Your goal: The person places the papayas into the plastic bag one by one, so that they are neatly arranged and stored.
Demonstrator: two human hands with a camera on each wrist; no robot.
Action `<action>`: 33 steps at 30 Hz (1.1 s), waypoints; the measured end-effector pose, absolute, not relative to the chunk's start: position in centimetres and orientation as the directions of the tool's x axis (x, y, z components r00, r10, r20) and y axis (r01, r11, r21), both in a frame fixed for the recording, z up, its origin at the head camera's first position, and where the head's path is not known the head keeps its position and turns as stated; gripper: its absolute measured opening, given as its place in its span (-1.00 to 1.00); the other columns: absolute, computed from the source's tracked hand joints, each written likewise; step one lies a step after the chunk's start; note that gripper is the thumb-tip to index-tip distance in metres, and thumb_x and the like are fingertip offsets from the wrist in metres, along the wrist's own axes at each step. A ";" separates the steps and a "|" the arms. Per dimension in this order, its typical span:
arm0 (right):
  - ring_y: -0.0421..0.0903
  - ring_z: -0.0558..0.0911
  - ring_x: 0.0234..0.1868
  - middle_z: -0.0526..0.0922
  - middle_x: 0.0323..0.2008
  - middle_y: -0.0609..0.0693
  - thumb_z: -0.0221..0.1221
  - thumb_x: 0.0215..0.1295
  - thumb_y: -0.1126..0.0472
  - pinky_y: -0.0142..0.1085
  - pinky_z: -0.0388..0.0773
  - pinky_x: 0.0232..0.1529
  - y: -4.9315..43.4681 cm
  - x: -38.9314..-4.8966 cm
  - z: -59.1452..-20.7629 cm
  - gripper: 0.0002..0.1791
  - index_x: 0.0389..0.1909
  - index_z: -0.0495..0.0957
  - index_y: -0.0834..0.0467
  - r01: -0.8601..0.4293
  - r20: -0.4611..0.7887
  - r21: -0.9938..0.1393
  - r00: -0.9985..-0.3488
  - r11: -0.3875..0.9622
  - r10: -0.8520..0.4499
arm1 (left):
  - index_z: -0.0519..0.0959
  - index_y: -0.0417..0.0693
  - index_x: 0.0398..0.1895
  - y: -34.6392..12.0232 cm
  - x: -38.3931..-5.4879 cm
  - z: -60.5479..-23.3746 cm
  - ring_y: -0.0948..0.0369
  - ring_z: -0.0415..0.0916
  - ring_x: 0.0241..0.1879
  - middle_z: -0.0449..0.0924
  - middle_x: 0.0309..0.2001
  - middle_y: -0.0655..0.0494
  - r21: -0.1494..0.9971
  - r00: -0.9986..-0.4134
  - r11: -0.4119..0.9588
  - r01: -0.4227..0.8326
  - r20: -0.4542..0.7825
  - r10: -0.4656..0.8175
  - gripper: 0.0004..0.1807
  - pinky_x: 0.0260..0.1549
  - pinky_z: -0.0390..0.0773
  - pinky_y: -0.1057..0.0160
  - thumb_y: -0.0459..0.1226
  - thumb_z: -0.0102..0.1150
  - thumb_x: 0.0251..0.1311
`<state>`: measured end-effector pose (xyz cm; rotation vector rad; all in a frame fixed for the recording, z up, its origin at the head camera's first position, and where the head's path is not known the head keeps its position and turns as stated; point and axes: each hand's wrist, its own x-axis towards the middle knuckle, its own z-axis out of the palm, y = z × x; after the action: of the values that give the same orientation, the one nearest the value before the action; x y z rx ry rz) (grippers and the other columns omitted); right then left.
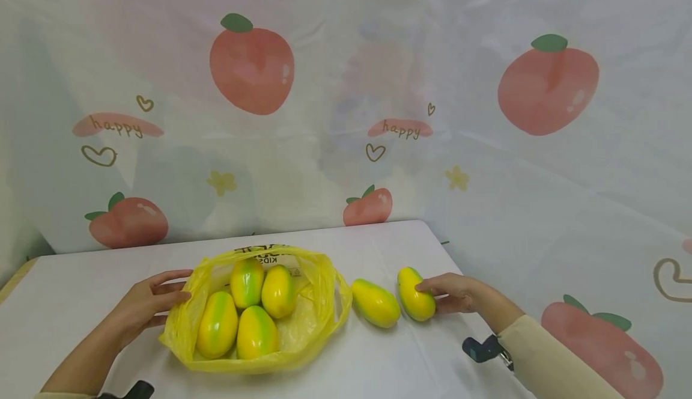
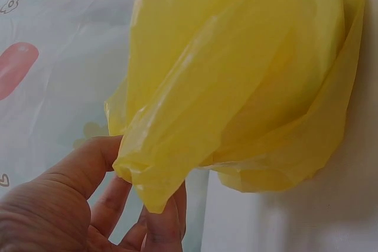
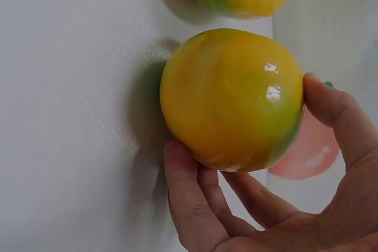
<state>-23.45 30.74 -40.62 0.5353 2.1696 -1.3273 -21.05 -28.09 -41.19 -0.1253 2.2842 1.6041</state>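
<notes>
A yellow plastic bag (image 1: 310, 342) stands wide open on the table, with several yellow-green mangoes (image 1: 217, 325) inside. At the bag's left side, my left hand (image 1: 143, 304) pinches a gathered corner of the plastic between thumb and fingers, as the left wrist view shows. To the right of the bag, my right hand (image 1: 456, 292) holds a mango (image 1: 413, 295) low at the tabletop, thumb on one side and fingers on the other. Between that mango and the bag lies another loose mango (image 1: 376, 304).
The white-covered table (image 1: 346, 381) ends at the back against a hanging cloth (image 1: 324, 86) printed with red fruit, hearts and words. Its right edge runs just beyond the right hand. Black wrist straps or mounts (image 1: 481, 349) show near the sleeves.
</notes>
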 end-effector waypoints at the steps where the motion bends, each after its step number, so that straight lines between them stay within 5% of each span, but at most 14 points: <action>1: 0.11 0.63 -0.08 0.36 0.20 0.46 0.33 0.19 0.12 -0.11 0.65 -0.01 30.7 -23.4 -40.6 -0.22 0.27 0.25 0.49 0.584 -0.627 -0.682 -0.777 0.441 0.060 | 0.17 -0.14 0.48 -28.1 -21.1 -41.2 0.25 0.63 -0.08 0.29 0.38 -0.32 0.896 -0.936 0.356 -0.267 -0.328 0.124 -0.14 -0.13 0.69 0.15 -0.03 0.32 0.21; 33: 0.16 0.59 0.03 0.34 0.23 0.37 0.32 0.22 0.14 -0.08 0.63 0.03 30.2 -23.4 -38.4 -0.18 0.37 0.17 0.41 0.548 -0.605 -0.708 -0.796 0.444 0.018 | 0.17 -0.14 0.48 -28.0 -21.1 -41.2 0.27 0.62 -0.09 0.29 0.38 -0.32 0.890 -0.936 0.372 -0.264 -0.330 0.125 -0.13 -0.15 0.69 0.16 -0.01 0.32 0.20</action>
<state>-23.43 30.25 -38.43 0.4737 2.1775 -1.3419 -21.11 -28.03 -41.17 -0.1211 2.2957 1.5840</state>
